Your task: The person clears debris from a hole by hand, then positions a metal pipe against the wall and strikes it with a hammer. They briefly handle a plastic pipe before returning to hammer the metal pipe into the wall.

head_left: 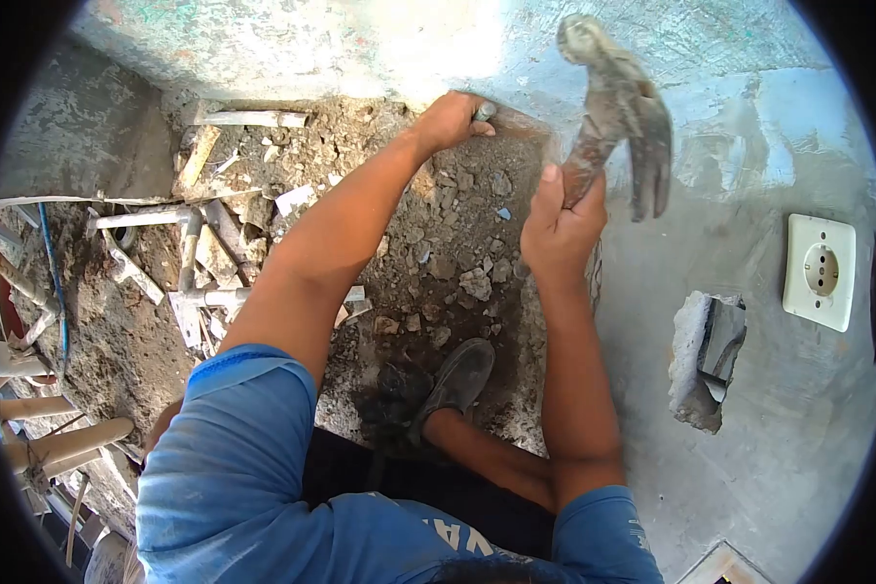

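My right hand [563, 226] is wrapped round the handle of a claw hammer [618, 102], raised beside the wall with its head upward in the view and its claw pointing down. The hammer is slightly blurred. At the foot of the painted wall [409, 49], my left hand [450, 121] is closed round what looks like a chisel [485, 112]. Only its grey blunt end shows past the fingers; the rest is hidden by the hand. Hammer and chisel are apart. Below the hands lies broken rubble [448, 234].
A wall socket [821, 273] and a rough hole [709, 362] are in the grey wall at right. White plastic pipes [190, 248] and wood scraps [204, 156] lie at left. Bamboo poles [68, 443] lie lower left. My shoe [460, 375] stands on the dirt.
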`<state>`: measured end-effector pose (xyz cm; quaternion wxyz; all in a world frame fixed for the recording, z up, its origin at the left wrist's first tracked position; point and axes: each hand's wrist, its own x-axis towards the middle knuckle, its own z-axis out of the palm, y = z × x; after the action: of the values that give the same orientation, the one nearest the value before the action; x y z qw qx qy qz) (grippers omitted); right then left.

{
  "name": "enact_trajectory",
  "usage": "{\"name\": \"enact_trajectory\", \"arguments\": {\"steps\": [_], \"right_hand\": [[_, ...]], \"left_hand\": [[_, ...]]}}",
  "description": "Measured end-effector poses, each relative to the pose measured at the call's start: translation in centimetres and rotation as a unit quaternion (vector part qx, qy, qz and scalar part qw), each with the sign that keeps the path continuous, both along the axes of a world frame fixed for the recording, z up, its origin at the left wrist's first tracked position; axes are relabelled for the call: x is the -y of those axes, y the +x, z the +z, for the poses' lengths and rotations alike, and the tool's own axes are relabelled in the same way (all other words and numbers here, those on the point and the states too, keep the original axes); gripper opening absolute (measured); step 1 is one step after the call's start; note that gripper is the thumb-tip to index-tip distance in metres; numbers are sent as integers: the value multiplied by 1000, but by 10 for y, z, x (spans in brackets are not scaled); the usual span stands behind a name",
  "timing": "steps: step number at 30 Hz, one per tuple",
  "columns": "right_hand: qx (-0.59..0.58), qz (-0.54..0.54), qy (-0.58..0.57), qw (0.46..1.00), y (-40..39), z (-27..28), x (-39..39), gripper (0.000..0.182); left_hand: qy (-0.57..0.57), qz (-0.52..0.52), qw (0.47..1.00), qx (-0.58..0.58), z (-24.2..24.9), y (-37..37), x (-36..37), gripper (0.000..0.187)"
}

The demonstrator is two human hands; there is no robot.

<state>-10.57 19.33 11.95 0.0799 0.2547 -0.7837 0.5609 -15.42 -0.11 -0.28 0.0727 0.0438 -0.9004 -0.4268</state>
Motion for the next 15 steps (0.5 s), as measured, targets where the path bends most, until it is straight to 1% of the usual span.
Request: {"name": "enact_trajectory", "arguments": {"steps": [1, 2, 3, 4, 5, 6, 7, 8, 10, 11, 12, 13, 14, 15], "right_hand": [[21, 7, 194, 981, -7, -25, -9, 43], [40, 12, 381, 924, -12, -35, -15, 41], [37, 12, 379, 925, -13, -33, -18, 41], [68, 11, 382, 922, -12, -31, -22, 41], [97, 15, 387, 917, -12, -31, -23, 40], [101, 16, 391, 915, -9, -25, -23, 40], [83, -9, 319, 944, -7, -10, -18, 40], [60, -31, 241, 968, -9, 6, -11, 40], [74, -50, 221, 971, -15, 24, -11, 39], [65, -56, 167, 982, -19, 28, -14, 37], [56, -61, 114, 990, -21, 31, -18, 35], [83, -58, 88, 991, -22, 35, -23, 32], [83, -60, 88, 991, -24, 36, -25, 32], [88, -66, 71, 991, -25, 36, -28, 30]], "left_hand": [[0, 1, 1000, -4, -8, -1, -1, 37], [-16, 3, 996, -93, -22, -3, -4, 36], [-34, 5, 983, -180, -20, 0, -5, 35], [-37, 4, 983, -181, -17, -1, -2, 35], [-25, 9, 991, -129, -16, 0, -1, 34], [-9, 9, 997, -72, -15, 5, -5, 33], [28, 0, 1000, 1, -20, -1, 0, 34], [28, 0, 1000, 0, -25, -3, 3, 34], [82, 31, 996, 27, -13, -2, 7, 32], [78, 38, 995, 42, -8, 0, 6, 31], [78, 36, 996, 40, -8, 2, 1, 31], [82, 50, 995, 41, -8, 7, -5, 30], [86, 63, 993, 44, -10, 10, -7, 30], [17, 57, 997, -53, -15, 15, -14, 27]]}}
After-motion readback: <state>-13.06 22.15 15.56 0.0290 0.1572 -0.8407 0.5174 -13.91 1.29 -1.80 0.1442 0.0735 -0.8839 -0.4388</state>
